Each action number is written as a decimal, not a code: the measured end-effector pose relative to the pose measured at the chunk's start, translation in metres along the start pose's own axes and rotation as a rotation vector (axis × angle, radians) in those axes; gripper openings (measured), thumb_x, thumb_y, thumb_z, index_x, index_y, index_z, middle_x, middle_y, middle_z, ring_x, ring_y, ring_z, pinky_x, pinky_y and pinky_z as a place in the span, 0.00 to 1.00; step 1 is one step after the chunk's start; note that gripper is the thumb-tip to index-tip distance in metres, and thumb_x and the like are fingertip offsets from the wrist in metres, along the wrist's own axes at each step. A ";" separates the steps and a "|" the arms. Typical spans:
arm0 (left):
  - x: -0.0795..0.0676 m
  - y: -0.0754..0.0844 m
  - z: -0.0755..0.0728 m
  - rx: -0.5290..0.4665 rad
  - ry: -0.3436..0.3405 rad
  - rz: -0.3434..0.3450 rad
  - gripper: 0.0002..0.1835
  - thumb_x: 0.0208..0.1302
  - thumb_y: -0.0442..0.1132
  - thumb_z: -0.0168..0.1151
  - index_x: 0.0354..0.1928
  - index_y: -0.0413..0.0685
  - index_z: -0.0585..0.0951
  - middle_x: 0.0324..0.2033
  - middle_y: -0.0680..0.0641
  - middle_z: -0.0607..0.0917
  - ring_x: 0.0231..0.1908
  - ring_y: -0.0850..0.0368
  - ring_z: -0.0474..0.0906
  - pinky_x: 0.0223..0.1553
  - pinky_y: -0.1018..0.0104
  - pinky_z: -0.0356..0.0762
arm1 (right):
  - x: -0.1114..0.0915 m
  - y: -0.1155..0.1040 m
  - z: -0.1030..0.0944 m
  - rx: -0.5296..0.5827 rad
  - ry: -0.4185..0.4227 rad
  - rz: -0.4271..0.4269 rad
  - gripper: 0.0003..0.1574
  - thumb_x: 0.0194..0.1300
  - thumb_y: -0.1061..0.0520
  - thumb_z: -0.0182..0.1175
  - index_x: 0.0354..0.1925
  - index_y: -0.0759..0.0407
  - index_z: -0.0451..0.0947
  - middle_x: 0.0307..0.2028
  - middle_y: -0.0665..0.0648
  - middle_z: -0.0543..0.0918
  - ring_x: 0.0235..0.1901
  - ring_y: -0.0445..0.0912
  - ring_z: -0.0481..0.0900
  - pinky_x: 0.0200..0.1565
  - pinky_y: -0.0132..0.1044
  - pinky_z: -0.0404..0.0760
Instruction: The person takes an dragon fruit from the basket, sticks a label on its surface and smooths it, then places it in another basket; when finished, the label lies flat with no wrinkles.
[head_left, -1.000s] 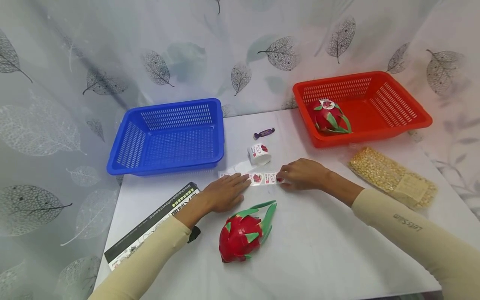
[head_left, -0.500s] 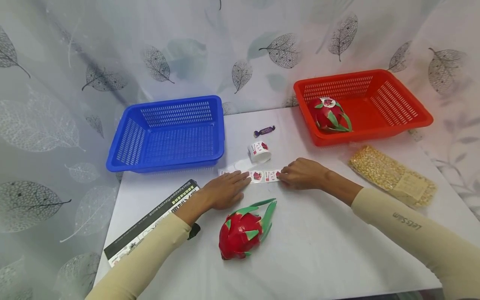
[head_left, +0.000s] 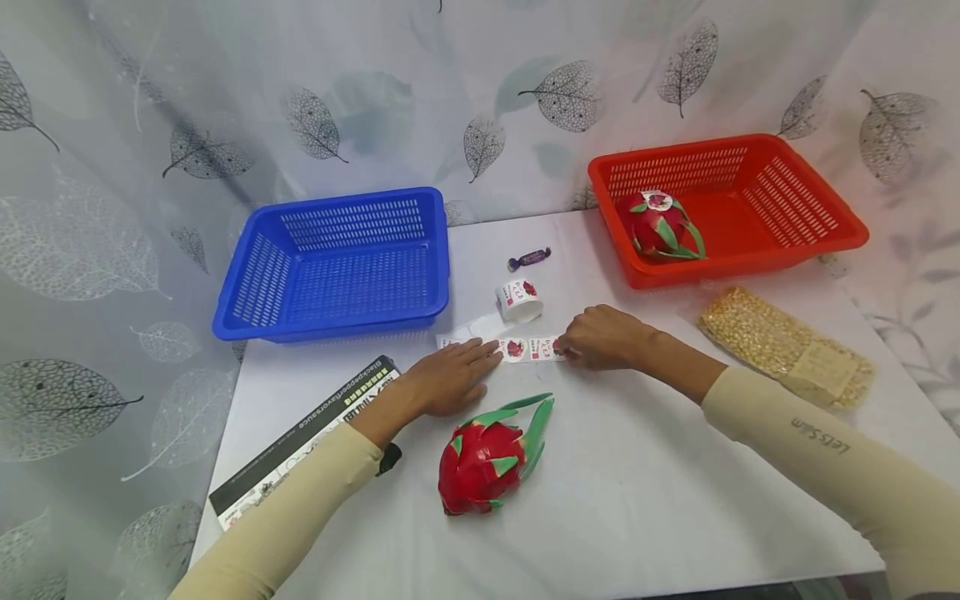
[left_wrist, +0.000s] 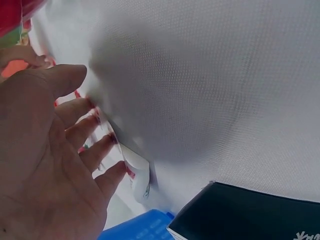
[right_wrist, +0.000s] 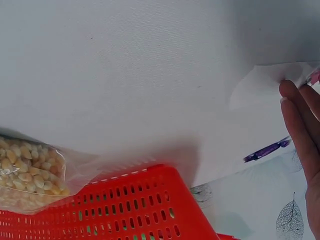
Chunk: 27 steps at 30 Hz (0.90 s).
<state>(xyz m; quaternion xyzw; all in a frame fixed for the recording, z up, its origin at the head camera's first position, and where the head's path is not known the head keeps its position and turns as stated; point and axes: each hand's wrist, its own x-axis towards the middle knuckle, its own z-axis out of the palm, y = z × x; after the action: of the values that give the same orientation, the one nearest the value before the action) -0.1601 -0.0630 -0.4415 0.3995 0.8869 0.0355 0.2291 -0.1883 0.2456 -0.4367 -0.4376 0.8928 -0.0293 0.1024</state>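
A strip of labels [head_left: 517, 349] printed with a red fruit lies on the white table, running out from a label roll [head_left: 519, 302] behind it. My left hand [head_left: 452, 377] rests on the strip's left part, its fingers nearly straight in the left wrist view. At the strip's right end my right hand [head_left: 606, 337] pinches a label with curled fingers. The right wrist view shows pale backing paper [right_wrist: 252, 86] beyond those fingertips; the thumb is out of sight there. Just in front of the hands lies a red dragon fruit [head_left: 480, 468] with green leaf tips.
Back left stands a blue basket [head_left: 330, 329]. A red basket [head_left: 750, 260] at back right holds another dragon fruit [head_left: 651, 232] bearing a label. Nearby are a purple-wrapped candy [head_left: 529, 258], a bag of corn kernels [head_left: 780, 342] and a long black-and-white box [head_left: 307, 433] under my left forearm.
My right hand has shifted slightly and its wrist has turned a little at the strip's end. My left hand stays on the strip. The head view has tilted slightly.
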 end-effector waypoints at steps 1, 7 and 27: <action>0.000 0.000 0.000 -0.001 -0.001 -0.001 0.35 0.82 0.47 0.53 0.84 0.48 0.59 0.83 0.45 0.58 0.84 0.43 0.49 0.82 0.48 0.51 | 0.000 0.001 0.000 0.000 0.000 0.000 0.24 0.63 0.52 0.77 0.56 0.56 0.90 0.43 0.56 0.94 0.37 0.52 0.91 0.37 0.36 0.87; 0.003 0.000 -0.005 0.004 0.023 0.001 0.32 0.82 0.46 0.54 0.82 0.47 0.64 0.81 0.44 0.64 0.82 0.43 0.56 0.81 0.48 0.57 | -0.002 0.007 0.004 0.220 0.039 0.174 0.21 0.63 0.56 0.77 0.54 0.59 0.90 0.46 0.57 0.93 0.45 0.53 0.91 0.48 0.45 0.90; 0.035 0.010 -0.020 0.070 0.025 -0.014 0.26 0.82 0.47 0.54 0.78 0.63 0.73 0.66 0.44 0.76 0.65 0.48 0.73 0.64 0.53 0.80 | 0.017 0.008 0.017 0.620 0.055 0.513 0.14 0.66 0.56 0.74 0.44 0.63 0.84 0.38 0.57 0.85 0.41 0.51 0.80 0.44 0.40 0.84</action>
<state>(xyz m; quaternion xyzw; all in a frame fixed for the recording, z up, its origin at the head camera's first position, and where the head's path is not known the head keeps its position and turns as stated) -0.1818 -0.0283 -0.4345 0.4004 0.8932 0.0077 0.2043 -0.2010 0.2375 -0.4568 -0.1482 0.9244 -0.2823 0.2096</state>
